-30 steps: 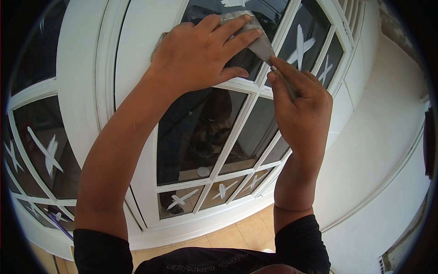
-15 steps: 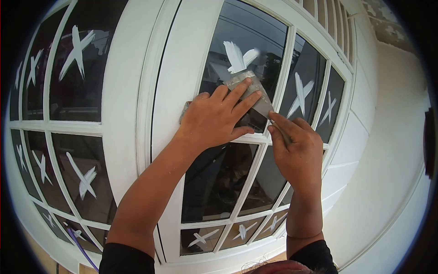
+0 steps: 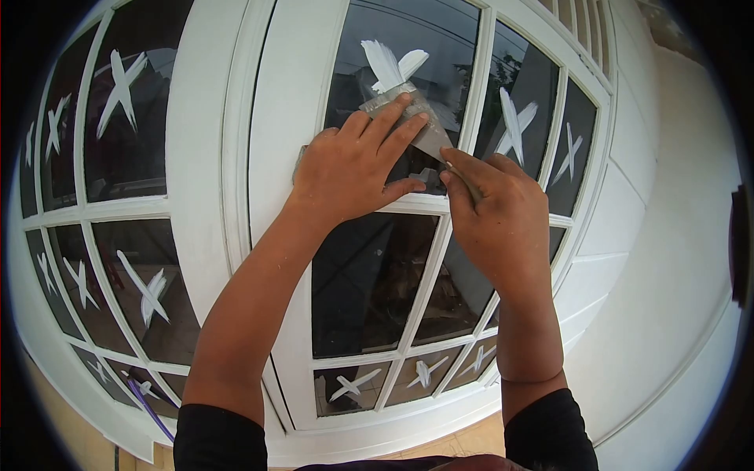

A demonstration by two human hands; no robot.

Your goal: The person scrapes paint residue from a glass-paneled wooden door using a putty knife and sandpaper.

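One scraper (image 3: pixel 434 143) meets the lower edge of a white mark (image 3: pixel 384 67) on dark glass (image 3: pixel 452 39), its handle gripped in the right hand (image 3: pixel 506 212), its blade pressed by the left hand (image 3: pixel 336 171), fingers spread. A low angle and even pressure likely spare the glass.

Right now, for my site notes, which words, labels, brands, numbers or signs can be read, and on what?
"X": white crossed strokes on many glass panes.
Unclear: the white mark above the scraper; its lower part is not clear.
No words, labels, brands or numbers can be read.
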